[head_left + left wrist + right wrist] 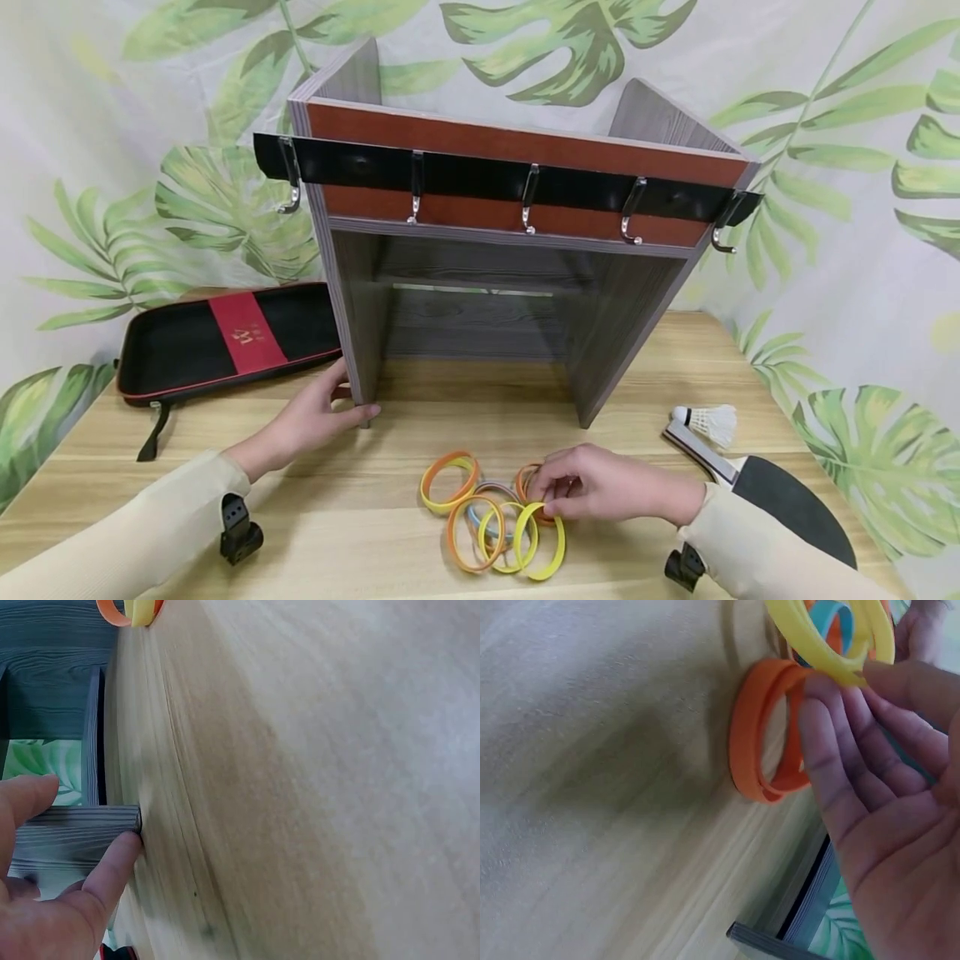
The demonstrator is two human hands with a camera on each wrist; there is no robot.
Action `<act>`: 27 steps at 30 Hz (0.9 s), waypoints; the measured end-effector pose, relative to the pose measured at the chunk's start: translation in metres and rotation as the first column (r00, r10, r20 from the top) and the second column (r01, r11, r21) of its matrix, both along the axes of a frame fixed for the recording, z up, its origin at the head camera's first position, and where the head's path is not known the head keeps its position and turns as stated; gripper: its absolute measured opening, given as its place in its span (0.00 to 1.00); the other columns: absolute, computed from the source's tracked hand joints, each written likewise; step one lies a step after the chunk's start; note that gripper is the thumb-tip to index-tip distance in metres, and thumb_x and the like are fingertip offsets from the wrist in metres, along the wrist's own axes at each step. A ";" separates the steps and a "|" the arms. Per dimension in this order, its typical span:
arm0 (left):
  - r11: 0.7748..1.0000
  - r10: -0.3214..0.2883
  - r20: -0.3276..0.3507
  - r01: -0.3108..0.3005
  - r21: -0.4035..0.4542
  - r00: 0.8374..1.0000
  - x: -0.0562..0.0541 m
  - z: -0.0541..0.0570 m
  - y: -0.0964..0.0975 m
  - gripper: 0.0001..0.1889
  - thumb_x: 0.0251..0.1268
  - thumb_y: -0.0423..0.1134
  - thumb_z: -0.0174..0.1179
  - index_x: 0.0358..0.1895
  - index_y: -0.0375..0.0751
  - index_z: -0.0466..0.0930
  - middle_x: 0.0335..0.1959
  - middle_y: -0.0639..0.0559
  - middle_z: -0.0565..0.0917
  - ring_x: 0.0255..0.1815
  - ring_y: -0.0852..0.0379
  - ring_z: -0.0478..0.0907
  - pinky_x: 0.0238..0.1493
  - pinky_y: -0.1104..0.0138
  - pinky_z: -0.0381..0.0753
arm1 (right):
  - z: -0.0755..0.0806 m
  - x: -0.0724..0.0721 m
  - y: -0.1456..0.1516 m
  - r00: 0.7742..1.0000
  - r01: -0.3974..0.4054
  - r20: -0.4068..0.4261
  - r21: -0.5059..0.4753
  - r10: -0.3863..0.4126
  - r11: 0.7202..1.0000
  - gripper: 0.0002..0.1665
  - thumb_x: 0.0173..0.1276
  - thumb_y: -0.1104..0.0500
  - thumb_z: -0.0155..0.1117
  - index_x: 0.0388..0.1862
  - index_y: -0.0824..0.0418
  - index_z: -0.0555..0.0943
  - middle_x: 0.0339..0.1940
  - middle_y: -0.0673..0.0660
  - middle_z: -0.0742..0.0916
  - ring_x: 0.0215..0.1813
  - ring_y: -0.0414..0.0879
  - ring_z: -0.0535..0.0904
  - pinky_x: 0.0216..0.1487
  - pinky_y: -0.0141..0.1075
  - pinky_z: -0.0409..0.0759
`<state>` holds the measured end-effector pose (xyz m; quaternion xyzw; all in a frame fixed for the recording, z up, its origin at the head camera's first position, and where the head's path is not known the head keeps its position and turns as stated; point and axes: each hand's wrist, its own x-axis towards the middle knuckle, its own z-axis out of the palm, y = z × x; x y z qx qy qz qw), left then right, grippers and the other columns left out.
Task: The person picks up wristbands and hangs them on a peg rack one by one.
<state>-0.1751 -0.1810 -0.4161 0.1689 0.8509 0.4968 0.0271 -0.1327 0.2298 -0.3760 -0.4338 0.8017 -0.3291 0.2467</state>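
Observation:
My left hand (318,412) grips the lower front edge of the left side panel (347,333) of a grey wood-grain stand. In the left wrist view, thumb and fingers lie on opposite sides of that panel (64,838). A yellow wristband (562,546) is pinched between the thumb and fingertips of my right hand (600,483). Close by, several orange, yellow and blue wristbands lie overlapping on the table. The right wrist view shows an orange wristband (746,742) beside my fingers, behind the pinched yellow one (802,637).
Across the stand's red-brown front board (510,137) runs a black rail (472,179) with several metal hooks. A black case (180,342) with a red band lies at the left. On the right are a shuttlecock (712,423) and a table tennis bat (795,508).

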 end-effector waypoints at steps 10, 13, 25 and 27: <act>1.000 -0.010 0.004 0.010 0.002 1.000 -0.001 0.000 -0.001 0.41 0.70 0.34 0.68 0.82 0.37 0.57 0.75 0.30 0.72 0.65 0.33 0.80 0.61 0.48 0.81 | 0.012 -0.012 -0.001 0.960 0.059 0.278 -0.106 -0.028 0.993 0.12 0.75 0.64 0.65 0.48 0.75 0.83 0.37 0.71 0.87 0.37 0.30 0.80 0.41 0.30 0.84; 1.000 -0.008 0.012 0.008 0.006 1.000 -0.001 -0.001 -0.001 0.41 0.69 0.33 0.68 0.82 0.37 0.57 0.75 0.30 0.72 0.64 0.33 0.80 0.59 0.51 0.82 | 0.017 -0.017 -0.010 0.945 0.076 0.326 -0.183 -0.012 0.980 0.14 0.75 0.65 0.64 0.49 0.78 0.80 0.36 0.75 0.85 0.36 0.33 0.82 0.39 0.31 0.85; 1.000 -0.023 0.007 0.023 0.013 1.000 0.000 0.000 -0.001 0.40 0.70 0.31 0.66 0.81 0.35 0.58 0.73 0.28 0.72 0.64 0.31 0.80 0.57 0.55 0.84 | 0.056 -0.024 -0.080 0.896 0.289 0.424 -0.339 -0.129 0.895 0.16 0.74 0.67 0.66 0.54 0.78 0.78 0.39 0.49 0.90 0.41 0.41 0.90 0.49 0.38 0.89; 0.999 -0.029 0.001 0.028 0.026 1.000 0.000 0.000 -0.001 0.38 0.70 0.30 0.66 0.80 0.34 0.59 0.72 0.28 0.73 0.64 0.30 0.80 0.54 0.63 0.85 | 0.062 -0.025 -0.094 0.884 0.321 0.447 -0.365 -0.139 0.874 0.15 0.74 0.69 0.64 0.55 0.78 0.78 0.39 0.49 0.90 0.42 0.42 0.90 0.50 0.40 0.90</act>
